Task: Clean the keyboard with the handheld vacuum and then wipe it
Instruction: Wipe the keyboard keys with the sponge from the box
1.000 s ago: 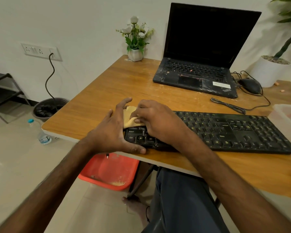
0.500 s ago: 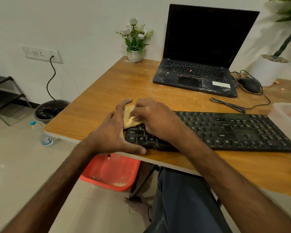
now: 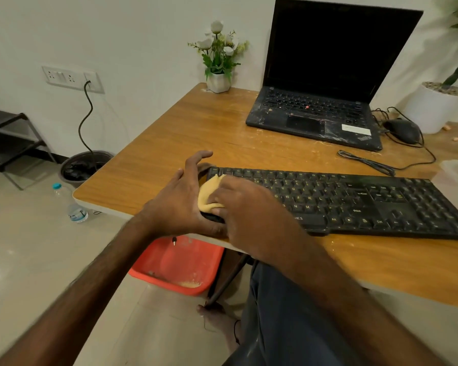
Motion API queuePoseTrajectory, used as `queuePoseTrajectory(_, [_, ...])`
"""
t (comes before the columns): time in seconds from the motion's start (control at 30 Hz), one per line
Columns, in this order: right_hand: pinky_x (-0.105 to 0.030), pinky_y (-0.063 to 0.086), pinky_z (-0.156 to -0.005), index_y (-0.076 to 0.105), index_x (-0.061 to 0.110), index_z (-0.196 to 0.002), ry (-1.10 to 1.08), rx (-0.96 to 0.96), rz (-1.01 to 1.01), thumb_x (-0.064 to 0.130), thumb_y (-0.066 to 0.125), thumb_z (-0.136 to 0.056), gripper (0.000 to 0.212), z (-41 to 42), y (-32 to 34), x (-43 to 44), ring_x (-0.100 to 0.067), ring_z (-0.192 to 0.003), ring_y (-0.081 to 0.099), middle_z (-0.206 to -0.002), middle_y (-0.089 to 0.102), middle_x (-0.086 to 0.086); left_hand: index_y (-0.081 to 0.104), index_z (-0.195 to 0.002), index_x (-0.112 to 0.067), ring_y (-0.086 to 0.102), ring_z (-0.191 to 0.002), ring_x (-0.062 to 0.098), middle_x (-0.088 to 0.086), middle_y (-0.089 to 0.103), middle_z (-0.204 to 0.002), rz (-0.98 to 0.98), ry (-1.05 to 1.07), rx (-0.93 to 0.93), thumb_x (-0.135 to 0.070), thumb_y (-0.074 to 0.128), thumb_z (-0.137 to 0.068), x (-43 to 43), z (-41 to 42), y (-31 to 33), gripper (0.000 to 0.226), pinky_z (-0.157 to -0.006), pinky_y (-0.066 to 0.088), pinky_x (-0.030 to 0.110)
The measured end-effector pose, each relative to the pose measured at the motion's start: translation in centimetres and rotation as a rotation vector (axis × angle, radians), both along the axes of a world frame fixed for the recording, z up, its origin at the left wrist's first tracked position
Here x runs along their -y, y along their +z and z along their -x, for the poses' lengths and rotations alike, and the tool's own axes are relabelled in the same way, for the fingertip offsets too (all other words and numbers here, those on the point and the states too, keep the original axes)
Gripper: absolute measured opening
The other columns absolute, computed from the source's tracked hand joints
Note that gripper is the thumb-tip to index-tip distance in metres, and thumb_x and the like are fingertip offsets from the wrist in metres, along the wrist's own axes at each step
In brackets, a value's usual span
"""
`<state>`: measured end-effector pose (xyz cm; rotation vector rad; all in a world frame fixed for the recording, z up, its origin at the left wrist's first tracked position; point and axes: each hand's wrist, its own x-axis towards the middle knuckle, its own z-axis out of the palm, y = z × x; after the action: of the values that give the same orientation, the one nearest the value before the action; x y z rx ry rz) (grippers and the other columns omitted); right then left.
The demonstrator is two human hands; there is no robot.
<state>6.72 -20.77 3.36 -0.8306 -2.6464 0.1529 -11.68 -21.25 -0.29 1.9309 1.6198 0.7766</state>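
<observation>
The black keyboard (image 3: pixel 354 202) lies along the table's (image 3: pixel 196 128) front edge. The left hand (image 3: pixel 180 204), fingers spread wide, braces its left end. The right hand's (image 3: pixel 246 207) bent fingers hold a yellow cloth (image 3: pixel 208 194) pressed onto the leftmost keys.

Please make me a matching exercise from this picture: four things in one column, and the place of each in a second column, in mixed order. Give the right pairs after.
1. yellow cloth
2. laptop
3. red basin
4. water bottle

A. on the floor under the table's near edge
B. on the keyboard, under the right hand
C. on the open floor, left of the table
D. at the far side of the table, lid open

Pairs: 1-B, 2-D, 3-A, 4-C
</observation>
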Motion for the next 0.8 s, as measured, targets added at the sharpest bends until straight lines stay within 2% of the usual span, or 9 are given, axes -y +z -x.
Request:
queuePoseTrajectory(0.1, [-0.039,0.055,-0.066,0.070,0.008,-0.101,0.007,-0.043,-0.057,0.004,0.076,-0.077,0.025,0.6,-0.9,0.9,-0.021,-0.087,0.058,-0.098,0.059,-0.004,-0.002,-0.149,-0.047,0.024,-0.148,0.012,0.001,0.032,-0.156,-0.006,-0.007,0.013,-0.057,0.091,-0.048,0.2,0.3,-0.2,0.138,-0.119,0.031,0.047])
queuePoseTrajectory(0.2, [-0.035,0.057,-0.059,0.070,0.007,-0.100,-0.018,-0.028,-0.106,0.000,0.077,-0.071,0.030,-1.6,-0.7,1.1,-0.021,-0.085,0.059,-0.096,0.061,-0.006,-0.002,-0.149,-0.044,0.028,-0.147,0.014,-0.002,0.032,-0.156,-0.011,-0.003,-0.022,-0.074,0.087,-0.044,0.2,0.2,-0.1,0.141,-0.118,0.033,0.048])
queuePoseTrajectory(0.3, [-0.036,0.058,-0.071,0.070,0.009,-0.106,-0.140,-0.069,-0.148,0.002,0.076,-0.074,0.033,-3.5,-0.7,0.1,-0.021,-0.093,0.060,-0.101,0.063,-0.006,-0.002,-0.150,-0.043,0.030,-0.145,0.016,-0.006,0.032,-0.156,-0.010,0.013,-0.042,-0.083,0.083,-0.039,0.1,0.0,-0.1,0.145,-0.118,0.033,0.049])
queuePoseTrajectory(0.37, [-0.038,0.056,-0.079,0.069,0.009,-0.110,-0.118,-0.093,-0.115,0.002,0.070,-0.081,0.030,-3.6,-1.2,-0.1,-0.019,-0.098,0.058,-0.105,0.062,-0.006,-0.003,-0.150,-0.043,0.029,-0.146,0.017,-0.005,0.031,-0.157,-0.017,0.021,-0.049,-0.083,0.082,-0.039,0.1,0.0,-0.2,0.145,-0.118,0.033,0.049])
queuePoseTrajectory(0.43, [-0.035,0.056,-0.077,0.069,0.007,-0.106,-0.006,-0.079,-0.129,0.001,0.068,-0.080,0.026,-3.4,-1.7,0.8,-0.018,-0.092,0.058,-0.102,0.062,-0.006,-0.002,-0.150,-0.042,0.028,-0.146,0.016,-0.003,0.030,-0.157,-0.025,0.005,-0.062,-0.079,0.083,-0.043,0.2,0.0,-0.1,0.142,-0.119,0.031,0.048])
queuePoseTrajectory(0.53, [-0.032,0.057,-0.074,0.069,0.007,-0.103,0.092,-0.004,-0.191,0.001,0.080,-0.071,0.034,-4.3,-1.9,2.1,-0.018,-0.089,0.060,-0.101,0.063,-0.007,0.000,-0.148,-0.042,0.027,-0.146,0.010,-0.001,0.032,-0.155,-0.044,-0.027,-0.076,-0.067,0.086,-0.045,0.2,0.0,0.0,0.136,-0.120,0.028,0.043])
queuePoseTrajectory(0.63, [-0.030,0.058,-0.073,0.068,0.009,-0.106,0.033,0.023,-0.218,0.005,0.079,-0.071,0.036,-5.8,-1.5,1.5,-0.017,-0.091,0.059,-0.105,0.063,-0.006,0.000,-0.150,-0.040,0.029,-0.144,0.011,-0.006,0.032,-0.154,-0.041,-0.019,-0.070,-0.076,0.084,-0.043,0.2,0.0,0.0,0.140,-0.121,0.028,0.044])
queuePoseTrajectory(0.8, [-0.038,0.058,-0.080,0.069,0.007,-0.103,-0.134,-0.132,-0.170,0.000,0.075,-0.075,0.030,-4.9,-1.7,0.4,-0.021,-0.097,0.061,-0.105,0.065,-0.008,0.001,-0.149,-0.041,0.028,-0.139,0.002,-0.019,0.027,-0.142,-0.025,-0.010,-0.066,-0.081,0.080,-0.044,0.3,-0.3,0.4,0.138,-0.123,0.023,0.046])
